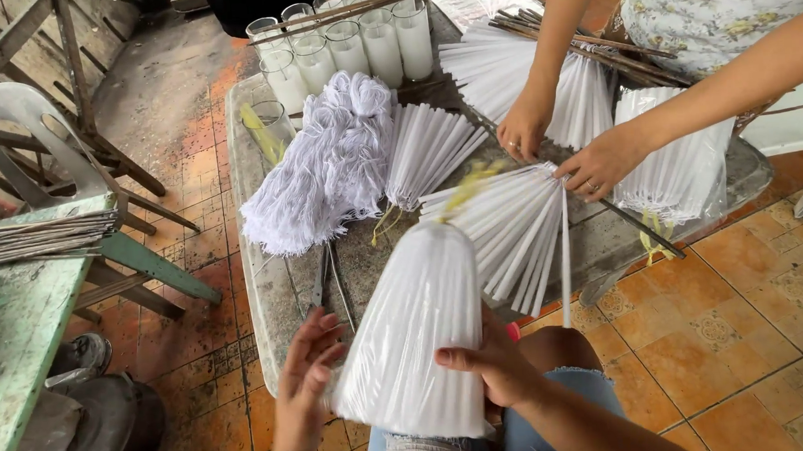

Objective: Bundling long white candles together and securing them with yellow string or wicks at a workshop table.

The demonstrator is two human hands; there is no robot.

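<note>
My right hand grips the lower side of a plastic-wrapped bundle of thin white sticks, tied at the top with yellow string. My left hand rests with fingers spread against the bundle's left edge. The bundle stands over my lap, in front of a worn grey table. More fanned white stick bundles lie on the table. Across it, another person's hands touch a bundle there.
A heap of white string wicks lies on the table's left part. Glass jars of white wax stand at the far end. A green bench with stacked rods is on the left, a white plastic chair behind it.
</note>
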